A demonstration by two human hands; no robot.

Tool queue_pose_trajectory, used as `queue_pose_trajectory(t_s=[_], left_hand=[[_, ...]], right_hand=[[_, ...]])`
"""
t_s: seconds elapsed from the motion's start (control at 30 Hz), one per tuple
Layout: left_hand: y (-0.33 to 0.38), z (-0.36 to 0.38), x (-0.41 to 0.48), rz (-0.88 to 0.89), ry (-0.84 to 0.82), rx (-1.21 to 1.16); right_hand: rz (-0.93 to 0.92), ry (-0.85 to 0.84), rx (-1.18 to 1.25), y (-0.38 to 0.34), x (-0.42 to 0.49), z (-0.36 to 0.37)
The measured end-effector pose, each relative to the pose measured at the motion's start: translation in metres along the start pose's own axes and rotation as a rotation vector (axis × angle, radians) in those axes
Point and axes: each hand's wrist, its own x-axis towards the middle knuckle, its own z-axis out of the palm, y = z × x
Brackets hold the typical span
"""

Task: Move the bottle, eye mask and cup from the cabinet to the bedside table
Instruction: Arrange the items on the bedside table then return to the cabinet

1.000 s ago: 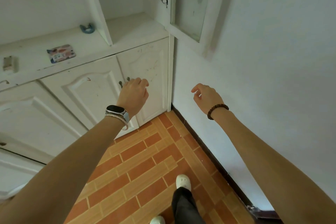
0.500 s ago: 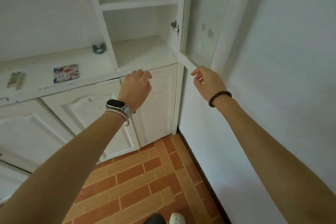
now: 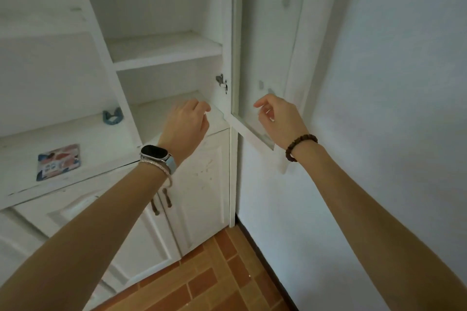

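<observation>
The white cabinet [image 3: 161, 63] stands open in front of me, and its two visible shelves in the right compartment hold nothing. No bottle or cup is in view. A small blue cat-shaped item [image 3: 112, 117] lies on the counter ledge to the left; I cannot tell if it is the eye mask. My left hand [image 3: 187, 121] hovers over the lower shelf's front edge with loosely curled fingers, holding nothing. My right hand [image 3: 280, 118] hangs in front of the lower frame of the open glass door [image 3: 265, 33], fingers loosely curled, with nothing in it.
A flat printed packet [image 3: 58, 161] lies on the ledge at the left. Below the ledge are closed lower cabinet doors [image 3: 199, 184] with two handles. A white wall [image 3: 391, 108] runs close on the right. Orange brick-pattern floor tiles [image 3: 207, 283] lie below.
Both hands have risen from the level of the lower doors to the open shelf and glass door. The view has tilted up, so the upper shelves show.
</observation>
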Motion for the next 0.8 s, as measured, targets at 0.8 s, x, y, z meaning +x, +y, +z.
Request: queue_pose_trajectory(t_s=[0.8], left_hand=[[0.136, -0.036, 0.206, 0.712, 0.296, -0.008]], right_hand=[[-0.039, 0.433, 0.387, -0.046, 0.139, -0.225]])
